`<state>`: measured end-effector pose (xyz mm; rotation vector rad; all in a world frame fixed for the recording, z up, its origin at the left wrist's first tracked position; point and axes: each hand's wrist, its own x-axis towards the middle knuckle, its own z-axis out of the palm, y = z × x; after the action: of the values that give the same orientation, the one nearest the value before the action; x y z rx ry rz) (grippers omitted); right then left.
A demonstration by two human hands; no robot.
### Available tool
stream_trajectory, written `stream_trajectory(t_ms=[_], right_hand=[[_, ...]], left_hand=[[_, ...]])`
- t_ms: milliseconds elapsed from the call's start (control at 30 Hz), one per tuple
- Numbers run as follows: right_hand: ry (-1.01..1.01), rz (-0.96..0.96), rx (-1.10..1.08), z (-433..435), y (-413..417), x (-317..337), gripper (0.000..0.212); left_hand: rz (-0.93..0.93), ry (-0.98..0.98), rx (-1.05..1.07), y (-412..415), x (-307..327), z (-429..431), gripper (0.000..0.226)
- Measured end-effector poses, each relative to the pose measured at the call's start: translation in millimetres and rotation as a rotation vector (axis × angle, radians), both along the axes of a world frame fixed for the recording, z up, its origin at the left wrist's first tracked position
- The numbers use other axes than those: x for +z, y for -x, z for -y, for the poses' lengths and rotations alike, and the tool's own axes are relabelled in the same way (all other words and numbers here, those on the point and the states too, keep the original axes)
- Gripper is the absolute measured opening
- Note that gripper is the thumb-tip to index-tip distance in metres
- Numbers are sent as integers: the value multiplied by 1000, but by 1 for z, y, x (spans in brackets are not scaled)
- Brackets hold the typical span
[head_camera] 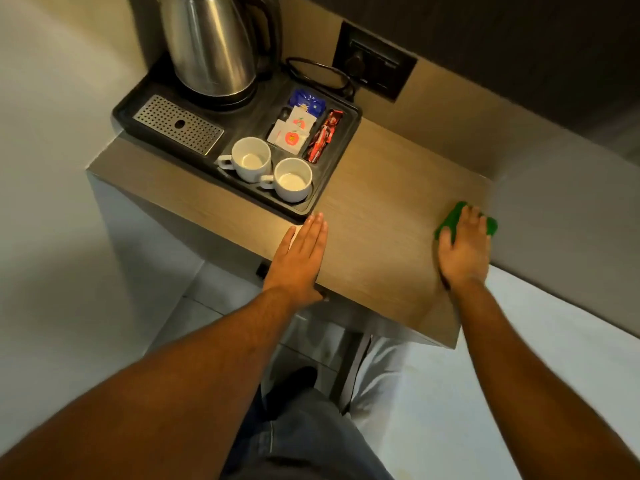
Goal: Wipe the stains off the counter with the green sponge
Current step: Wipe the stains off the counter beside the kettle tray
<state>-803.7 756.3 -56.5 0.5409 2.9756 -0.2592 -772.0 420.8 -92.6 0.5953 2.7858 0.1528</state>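
Note:
The green sponge point(452, 216) lies flat on the wooden counter point(388, 209) near its right edge. My right hand point(464, 247) presses down on top of it, fingers spread over it, so only the sponge's left corner and right end show. My left hand point(298, 261) rests flat, palm down, on the counter's front edge, just in front of the black tray; its fingers are straight and together and it holds nothing. I cannot make out stains on the wood.
A black tray point(138, 109) fills the counter's left half, with a steel kettle point(211, 46), a perforated drip plate point(178, 124), two white cups point(251, 159) point(292, 178) and sachets point(298, 129). A wall socket point(375, 60) with a cable is behind. A white bed point(519, 358) adjoins on the right.

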Motion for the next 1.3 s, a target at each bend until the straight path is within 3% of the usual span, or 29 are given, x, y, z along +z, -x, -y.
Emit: stream_trajectory(t_ms=[67,133,333,467,633,800,867,967,1067,1133,1300], right_hand=[[0,-4,-136,10,56,5,68],[10,-13,-140,51,99,7,67],[91,-53,287,192,109,2,65],[42,-36,347,132,85,1,65],[-45,11,-114,-2,78,16,67],[14,30,-366,40,108,16,68],[25,7,-260,80,132,16,67],[29,-22,98,147,141,11,65],[40,-20,332,160,126,6,66],[35,-41,322,122,118,7,66],[-40,-20,-134,-9,79,10,67]], left_hand=[[2,-3,3,-1,1,0,158],[12,-9,-1,0,2,0,158],[36,-4,-19,1,8,3,159],[32,-30,-17,3,8,4,161],[15,-29,-28,2,5,4,162],[41,-19,-40,3,8,6,161],[48,-13,-40,4,8,6,161],[36,-6,-41,2,8,5,162],[42,-2,-50,4,8,5,164],[59,-8,-59,6,9,6,165],[74,-10,-53,5,11,6,165]])
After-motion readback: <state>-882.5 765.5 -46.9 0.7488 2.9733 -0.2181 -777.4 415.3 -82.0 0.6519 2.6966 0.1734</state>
